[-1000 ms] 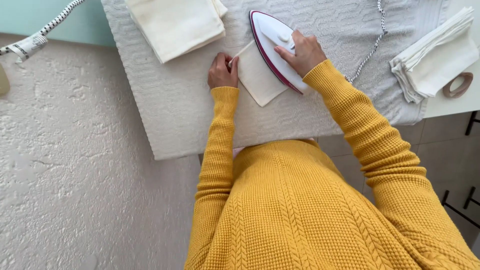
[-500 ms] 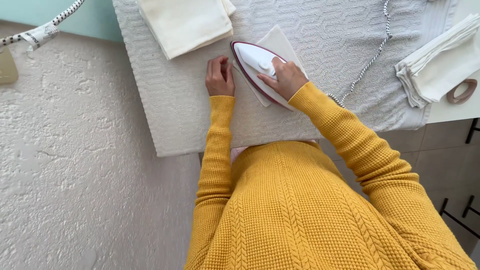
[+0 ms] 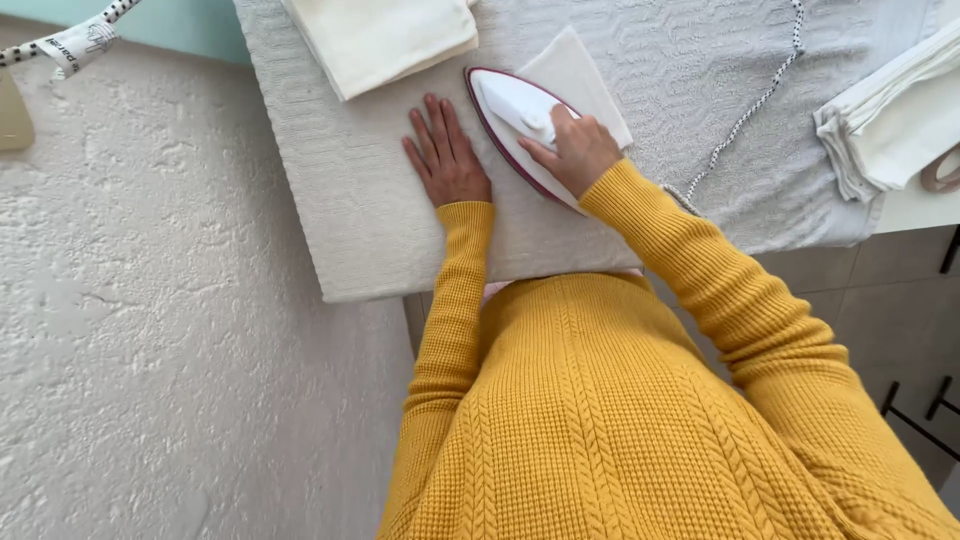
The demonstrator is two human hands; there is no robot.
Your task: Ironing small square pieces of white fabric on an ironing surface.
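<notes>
Two hands on pad. Left hand [image 3: 447,155] now flat, fingers spread, off cloth corner it pinched 1 s ago. Right hand [image 3: 575,150] clenched on iron [image 3: 520,125], iron slid toward 9 o'clock over folded cloth [image 3: 580,75]; pressing pass covers near half. Cloth mostly hidden under iron; stack [image 3: 385,40] at 12 o'clock and cord [image 3: 745,115] cut off.

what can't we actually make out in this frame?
Head view only:
- Small cloth: near part hidden under the iron.
- Iron handle: covered by the right hand.
- Folded stack: cut off by the top edge.
- Right-side stack and tape roll: cut by the right edge.
</notes>
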